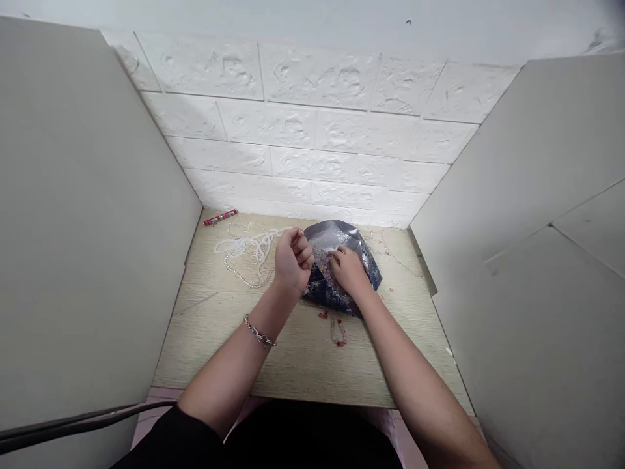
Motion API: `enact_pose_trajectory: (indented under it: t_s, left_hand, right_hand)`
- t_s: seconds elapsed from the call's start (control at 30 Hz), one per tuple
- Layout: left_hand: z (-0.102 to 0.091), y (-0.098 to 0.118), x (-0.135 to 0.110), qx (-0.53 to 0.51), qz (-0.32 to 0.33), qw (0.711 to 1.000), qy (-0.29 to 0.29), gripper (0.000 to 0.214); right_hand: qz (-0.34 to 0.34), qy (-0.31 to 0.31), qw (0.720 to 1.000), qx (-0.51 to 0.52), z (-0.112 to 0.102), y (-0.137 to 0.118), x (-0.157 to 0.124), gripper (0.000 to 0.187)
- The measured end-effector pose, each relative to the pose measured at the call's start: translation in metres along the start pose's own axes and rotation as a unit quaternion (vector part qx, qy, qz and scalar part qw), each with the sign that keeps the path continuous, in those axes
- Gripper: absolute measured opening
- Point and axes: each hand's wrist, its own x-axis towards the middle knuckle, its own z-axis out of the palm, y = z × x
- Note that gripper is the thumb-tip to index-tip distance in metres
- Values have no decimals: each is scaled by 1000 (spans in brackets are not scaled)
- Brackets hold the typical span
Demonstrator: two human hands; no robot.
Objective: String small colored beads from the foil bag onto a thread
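A dark, shiny plastic bag lies open on the table, with a heap of small clear and pinkish beads inside. My left hand is raised at the bag's left edge, its fingers curled in a pinch. Whatever sits between those fingertips is too small to make out. Over the beads, my right hand bends down with its fingertips pressed together at the heap; what they grip is hidden. A small red and clear beaded loop lies on the table in front of the bag.
White strands and a pearl-like bead string lie left of the bag. A red packet rests at the back left corner. Thin wire spreads to the right. Grey panels and a white brick-patterned wall enclose the wooden table.
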Motion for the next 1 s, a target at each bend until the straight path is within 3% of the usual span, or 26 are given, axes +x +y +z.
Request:
enact_pose_trajectory:
  t_s: [0.33, 1.0]
  left_hand:
    - [0, -1, 0, -2, -12, 1000, -11, 11]
    - [-2, -5, 2, 12, -38, 999, -34, 11]
  right_hand:
    - [-24, 38, 998, 49, 3, 2, 2, 26]
    - [-12, 37, 999, 25, 4, 1, 5, 24]
